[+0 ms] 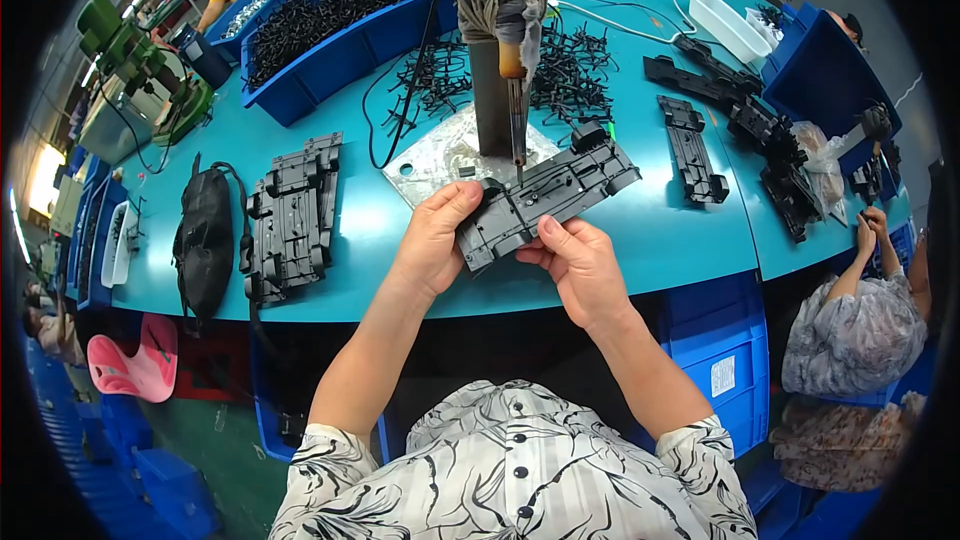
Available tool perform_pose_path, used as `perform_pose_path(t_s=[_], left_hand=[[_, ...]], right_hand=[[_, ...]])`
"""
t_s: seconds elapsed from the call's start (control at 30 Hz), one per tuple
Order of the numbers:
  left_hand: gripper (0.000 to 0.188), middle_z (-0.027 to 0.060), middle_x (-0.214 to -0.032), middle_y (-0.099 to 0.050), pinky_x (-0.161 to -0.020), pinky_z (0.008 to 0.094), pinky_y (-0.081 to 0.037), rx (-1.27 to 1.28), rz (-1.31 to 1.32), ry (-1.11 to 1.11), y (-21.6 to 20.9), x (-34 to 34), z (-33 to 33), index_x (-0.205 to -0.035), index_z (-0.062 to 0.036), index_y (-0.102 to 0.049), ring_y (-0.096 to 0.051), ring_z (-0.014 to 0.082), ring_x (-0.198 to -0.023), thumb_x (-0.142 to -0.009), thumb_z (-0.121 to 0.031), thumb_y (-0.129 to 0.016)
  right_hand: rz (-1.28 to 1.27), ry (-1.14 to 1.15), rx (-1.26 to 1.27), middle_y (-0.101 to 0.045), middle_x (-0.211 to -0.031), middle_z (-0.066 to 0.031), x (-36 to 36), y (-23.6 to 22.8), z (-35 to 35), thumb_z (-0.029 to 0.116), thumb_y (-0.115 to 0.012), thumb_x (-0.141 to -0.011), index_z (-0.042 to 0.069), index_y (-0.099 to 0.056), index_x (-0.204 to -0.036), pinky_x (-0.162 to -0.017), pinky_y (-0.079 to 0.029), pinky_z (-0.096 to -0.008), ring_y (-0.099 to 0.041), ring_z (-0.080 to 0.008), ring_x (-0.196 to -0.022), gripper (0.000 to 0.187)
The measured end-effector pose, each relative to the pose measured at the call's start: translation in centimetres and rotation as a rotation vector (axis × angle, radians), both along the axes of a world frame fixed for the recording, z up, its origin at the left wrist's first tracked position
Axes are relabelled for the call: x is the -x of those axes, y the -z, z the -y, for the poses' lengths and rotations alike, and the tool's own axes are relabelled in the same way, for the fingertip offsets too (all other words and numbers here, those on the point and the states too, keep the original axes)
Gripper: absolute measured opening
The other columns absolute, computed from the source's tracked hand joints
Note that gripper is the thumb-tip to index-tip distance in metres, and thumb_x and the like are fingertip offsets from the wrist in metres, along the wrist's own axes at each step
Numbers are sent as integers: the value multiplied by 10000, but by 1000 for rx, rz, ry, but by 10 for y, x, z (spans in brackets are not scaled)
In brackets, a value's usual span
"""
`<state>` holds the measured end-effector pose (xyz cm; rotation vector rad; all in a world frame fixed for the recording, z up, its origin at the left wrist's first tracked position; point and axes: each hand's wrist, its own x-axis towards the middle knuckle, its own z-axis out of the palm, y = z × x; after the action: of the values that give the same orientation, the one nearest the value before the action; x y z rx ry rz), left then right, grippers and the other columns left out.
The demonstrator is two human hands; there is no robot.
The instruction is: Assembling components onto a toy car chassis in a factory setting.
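Between my two hands is a black plastic toy-car chassis point(545, 202), tilted with its right end farther from me. My left hand point(438, 230) grips its left end, thumb on top. My right hand point(580, 265) pinches its near edge, thumb on top and fingers curled below. Just over the chassis comes down the thin metal tip of a soldering iron point(517, 110), fixed upright to a post point(489, 90) wrapped in cloth at its top. Under them lies a shiny metal plate point(420, 165), partly covered by the chassis and post.
Several similar chassis point(292, 215) lie stacked on the left beside a black bag point(205, 240); more point(690, 150) lie to the right. Small black parts fill a blue bin point(320, 90) and lie loose point(575, 70) behind the post. A green press point(140, 60) stands far left. Co-workers sit nearby.
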<state>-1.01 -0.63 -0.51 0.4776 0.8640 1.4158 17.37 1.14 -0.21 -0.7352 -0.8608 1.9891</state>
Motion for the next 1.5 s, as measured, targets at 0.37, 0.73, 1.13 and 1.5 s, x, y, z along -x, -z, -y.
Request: perform_pose_path(t_s=[0.37, 0.73, 1.13, 1.5], left_hand=[[284, 118, -1030, -657, -791, 324, -566, -35, -3, 6, -3, 2, -7, -1069, 8, -590, -662, 192, -897, -938, -243, -574], [320, 130, -1015, -660, -780, 313, -565, -66, -49, 21, -6, 3, -11, -1065, 10, -590, -668, 194, -877, -943, -284, -560], [274, 146, -942, -657, -690, 300, -584, -64, -25, -27, -13, 1, -13, -1016, 49, -580, -670, 184, -790, -950, -215, -547], [278, 154, -950, -656, -692, 297, -586, -43, -22, -24, -13, 1, -14, -1031, 54, -577, -672, 184, -789, -950, -210, -545]], right_hand=[[6, 40, -17, -648, -941, -98, 8, -7, -1, 202, -566, -950, -18, -595, -981, -778, -522, -339, -640, -195, -851, 224], [6, 55, -47, -651, -934, -97, 11, -13, -1, 225, -565, -952, -16, -601, -980, -765, -529, -332, -647, -194, -837, 245], [10, 46, -53, -652, -950, -92, 13, -14, -2, 233, -562, -953, -13, -601, -1014, -776, -532, -333, -641, -184, -844, 256], [11, 53, -48, -650, -941, -97, 13, -17, -1, 235, -570, -949, -21, -595, -1012, -772, -534, -333, -642, -183, -836, 264]])
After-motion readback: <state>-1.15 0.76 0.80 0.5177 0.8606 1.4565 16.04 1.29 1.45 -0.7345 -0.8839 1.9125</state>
